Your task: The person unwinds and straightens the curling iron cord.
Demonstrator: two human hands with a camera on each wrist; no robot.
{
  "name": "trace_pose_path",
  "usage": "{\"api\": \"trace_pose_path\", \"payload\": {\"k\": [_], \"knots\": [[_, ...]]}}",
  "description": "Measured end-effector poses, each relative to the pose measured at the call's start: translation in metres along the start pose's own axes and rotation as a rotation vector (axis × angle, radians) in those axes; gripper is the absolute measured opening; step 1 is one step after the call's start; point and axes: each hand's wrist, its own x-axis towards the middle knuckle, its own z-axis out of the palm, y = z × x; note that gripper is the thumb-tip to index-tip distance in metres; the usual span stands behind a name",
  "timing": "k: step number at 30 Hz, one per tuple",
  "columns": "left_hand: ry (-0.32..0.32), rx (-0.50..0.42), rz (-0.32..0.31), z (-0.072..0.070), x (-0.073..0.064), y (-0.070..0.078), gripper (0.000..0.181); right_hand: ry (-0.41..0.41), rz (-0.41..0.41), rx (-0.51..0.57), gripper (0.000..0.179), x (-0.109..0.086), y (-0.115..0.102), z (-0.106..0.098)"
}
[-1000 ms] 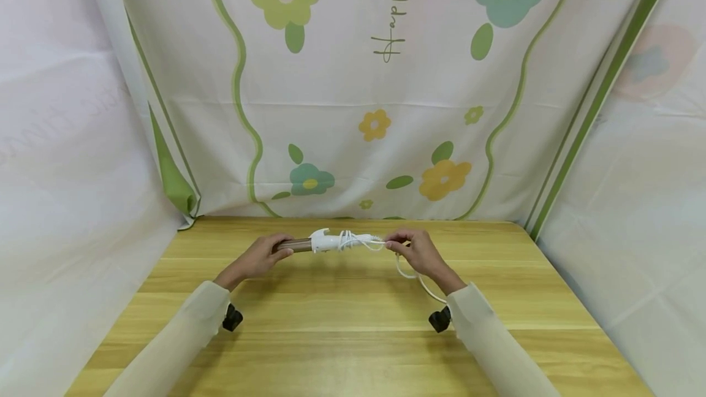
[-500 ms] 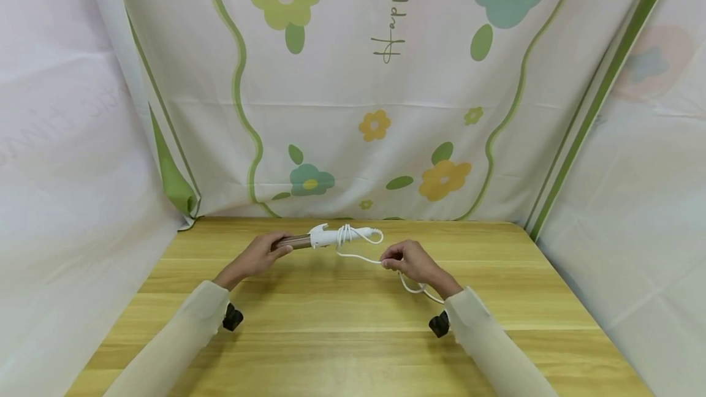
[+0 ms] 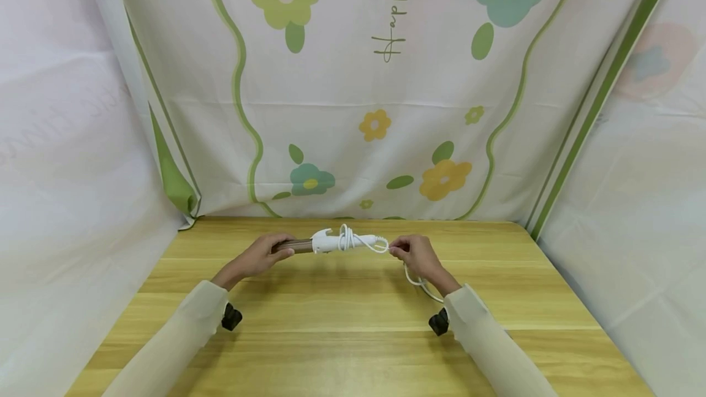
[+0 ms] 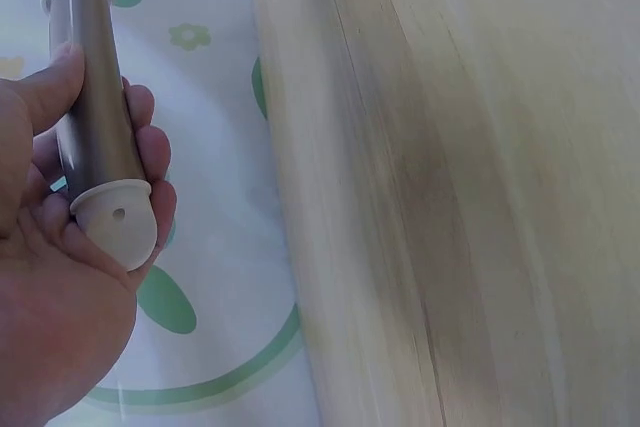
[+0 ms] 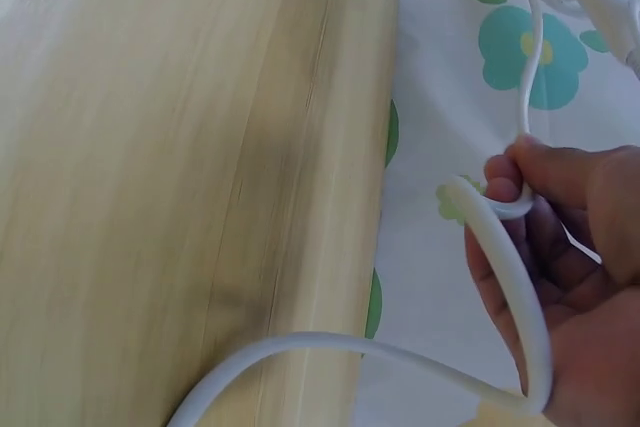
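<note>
A curling iron (image 3: 325, 244) with a bronze barrel and white handle is held level above the table's far part. My left hand (image 3: 258, 256) grips the barrel (image 4: 95, 107); its white end cap (image 4: 115, 225) lies against the palm in the left wrist view. Several turns of white cord (image 5: 529, 77) wrap the handle, and a small loop hangs at the handle's right end. Thumb and fingertips of my right hand (image 3: 420, 258) pinch the cord just right of that loop. From there the slack cord curves down past the right wrist, partly hidden by the sleeve.
The wooden table (image 3: 331, 348) spreads beneath both arms. A white floral cloth (image 3: 342, 97) hangs behind its far edge, with more cloth walls at both sides. Small black devices (image 3: 231, 317) sit at the wrists.
The right hand went down toward me, drawing the cord below the handle, then came back up to the handle's right with the cord still pinched. The left hand stays nearly still on the barrel.
</note>
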Motion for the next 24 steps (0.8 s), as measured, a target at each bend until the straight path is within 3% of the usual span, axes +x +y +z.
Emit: {"api": "trace_pose_path", "payload": {"k": [7, 14, 19, 24], "knots": [[-0.043, 0.005, -0.009, 0.001, -0.001, -0.002, 0.035, 0.171, 0.004, 0.048, 0.015, 0.002, -0.001, -0.004], [-0.068, 0.008, -0.013, 0.002, -0.001, -0.004, 0.032, 0.269, 0.032, 0.269, 0.016, 0.003, -0.005, -0.012], [-0.061, 0.036, -0.016, 0.003, -0.001, -0.004, 0.03, 0.268, 0.014, 0.369, 0.021, 0.002, -0.008, -0.018], [-0.033, 0.071, -0.043, 0.003, -0.002, -0.003, 0.032, 0.177, -0.058, 0.428, 0.025, 0.0, -0.011, -0.023]]}}
